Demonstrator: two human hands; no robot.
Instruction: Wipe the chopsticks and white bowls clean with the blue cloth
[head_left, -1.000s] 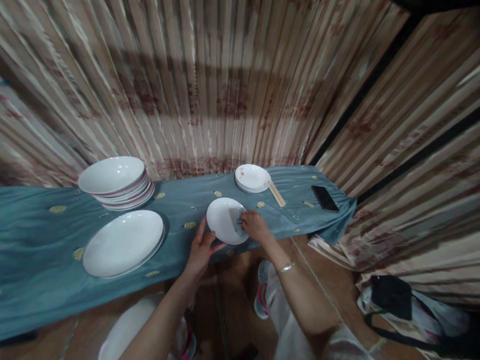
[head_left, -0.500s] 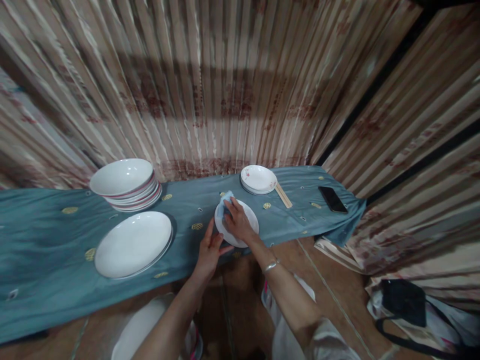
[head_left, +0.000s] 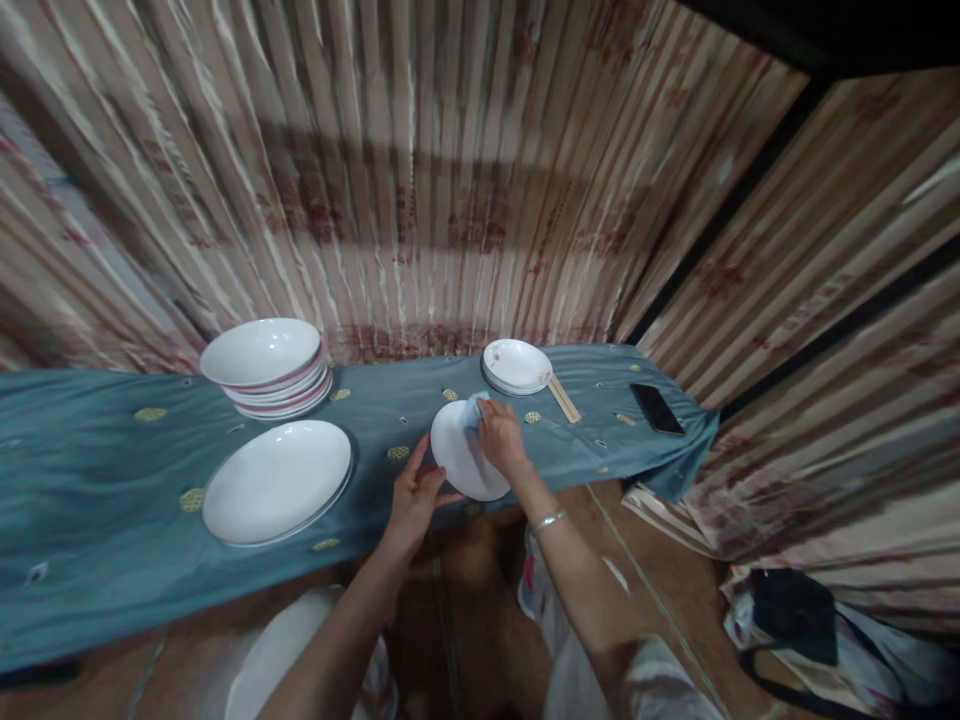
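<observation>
A small white plate (head_left: 457, 455) lies near the front edge of the cloth-covered table (head_left: 390, 405). My left hand (head_left: 412, 495) steadies it at the near left rim, thumb at the edge and fingers spread alongside. A light blue cloth (head_left: 475, 408) is bunched in the closed fingers of my right hand (head_left: 501, 435), over the plate's upper right part. That hand covers the plate's right side. Behind it sits a short stack of small flowered dishes (head_left: 517, 362), with wooden chopsticks (head_left: 564, 398) lying beside them.
To the left are large oval plates (head_left: 277, 480) and a stack of bowls and plates with pinkish rims (head_left: 262, 355). A phone (head_left: 657, 408) lies at the table's right end. Pleated curtains (head_left: 450, 200) hang behind. A dark bag (head_left: 795, 615) is at lower right, a white stool (head_left: 281, 645) below.
My right hand has slid the blue cloth from the plate's upper left to its upper right. My left hand stays at the rim. The view has shifted slightly.
</observation>
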